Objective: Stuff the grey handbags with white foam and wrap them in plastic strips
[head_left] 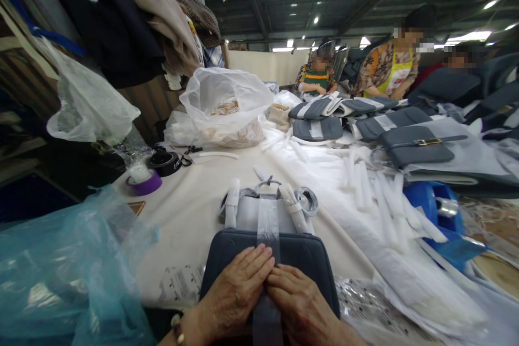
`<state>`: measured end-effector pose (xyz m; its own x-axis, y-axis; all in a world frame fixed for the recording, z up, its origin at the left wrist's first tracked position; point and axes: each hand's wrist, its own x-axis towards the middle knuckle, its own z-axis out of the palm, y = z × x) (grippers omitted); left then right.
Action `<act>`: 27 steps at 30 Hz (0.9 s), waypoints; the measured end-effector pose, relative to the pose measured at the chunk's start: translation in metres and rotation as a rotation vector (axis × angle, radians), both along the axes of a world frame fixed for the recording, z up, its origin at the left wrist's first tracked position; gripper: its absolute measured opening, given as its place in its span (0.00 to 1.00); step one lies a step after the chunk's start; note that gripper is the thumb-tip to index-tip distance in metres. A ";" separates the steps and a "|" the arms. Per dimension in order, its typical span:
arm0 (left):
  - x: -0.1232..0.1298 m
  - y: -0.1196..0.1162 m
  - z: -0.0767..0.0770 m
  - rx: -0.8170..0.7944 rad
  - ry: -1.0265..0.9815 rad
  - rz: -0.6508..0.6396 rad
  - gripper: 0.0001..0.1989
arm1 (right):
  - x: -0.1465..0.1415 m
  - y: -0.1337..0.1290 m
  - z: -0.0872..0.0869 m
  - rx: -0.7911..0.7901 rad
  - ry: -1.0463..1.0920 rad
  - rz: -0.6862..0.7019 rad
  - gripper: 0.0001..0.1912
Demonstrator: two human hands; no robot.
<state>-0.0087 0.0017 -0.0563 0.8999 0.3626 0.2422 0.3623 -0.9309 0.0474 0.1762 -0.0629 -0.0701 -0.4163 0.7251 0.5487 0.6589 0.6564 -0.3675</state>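
Observation:
A dark blue-grey bag point(312, 254) lies at the front centre, with a translucent strip point(268, 221) running down its middle. My left hand point(239, 286) rests flat on the bag and the strip, fingers extended. Beside it, my right hand point(298, 294) lies flat too, its fingertips meeting the left hand's over the strip. Beyond the bag's top edge is a pale panel point(248, 211) with wrapped straps and white foam tubes point(232, 203) on it.
Blue plastic point(73, 270) spreads at the left, near purple tape point(144, 183). A clear bag point(227, 102) stands behind. Right are foam strips point(360, 184), a blue dispenser point(433, 205) and stacked bags point(417, 146). People point(391, 67) work farther back.

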 end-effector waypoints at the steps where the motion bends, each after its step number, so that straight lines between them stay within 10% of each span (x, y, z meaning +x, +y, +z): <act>1: -0.003 -0.002 0.003 -0.026 0.030 -0.003 0.29 | 0.000 -0.004 0.001 0.001 -0.019 -0.016 0.14; 8: -0.014 -0.009 0.015 -0.198 0.187 -0.047 0.46 | 0.009 -0.027 -0.001 0.107 -0.220 -0.012 0.19; 19: -0.009 -0.012 0.006 -0.016 0.194 -0.028 0.40 | 0.015 -0.049 0.006 0.151 -0.262 -0.086 0.18; 27: 0.011 0.007 0.001 0.079 0.154 0.002 0.36 | 0.055 -0.072 -0.010 0.176 0.001 -0.477 0.16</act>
